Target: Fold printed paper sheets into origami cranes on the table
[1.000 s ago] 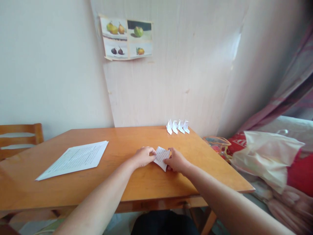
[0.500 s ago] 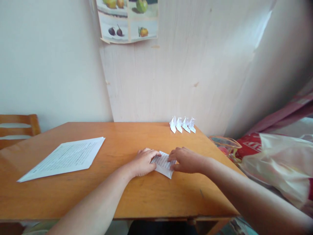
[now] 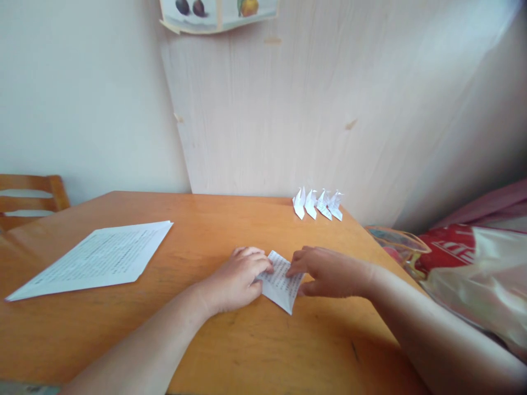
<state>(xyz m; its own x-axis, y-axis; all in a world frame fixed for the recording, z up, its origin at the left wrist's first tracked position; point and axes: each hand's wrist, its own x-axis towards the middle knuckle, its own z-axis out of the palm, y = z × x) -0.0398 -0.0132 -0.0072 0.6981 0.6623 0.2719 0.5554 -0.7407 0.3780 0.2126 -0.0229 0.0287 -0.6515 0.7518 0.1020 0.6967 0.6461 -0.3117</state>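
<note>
A small piece of folded printed paper (image 3: 280,281) lies at an angle on the wooden table (image 3: 230,351), one corner pointing toward me. My left hand (image 3: 239,278) grips its left edge, thumb below and bent fingers on top. At the paper's right side is my right hand (image 3: 329,271), its fingertips on the printed face and the thumb at the edge, closed round that side. The undersides of the fingers are partly hidden. Farther back, several folded paper cranes (image 3: 323,205) stand in a row near the table's far right corner.
A stack of printed sheets (image 3: 99,258) lies on the left of the table. Beyond the right edge are plastic bags (image 3: 486,274). A wooden chair (image 3: 33,195) stands at the far left; a fruit picture (image 3: 218,13) hangs on the wall.
The view has tipped down and moved nearer the table. Both hands stay at the paper; the right hand sits slightly farther from the left, and more of the paper shows between them.
</note>
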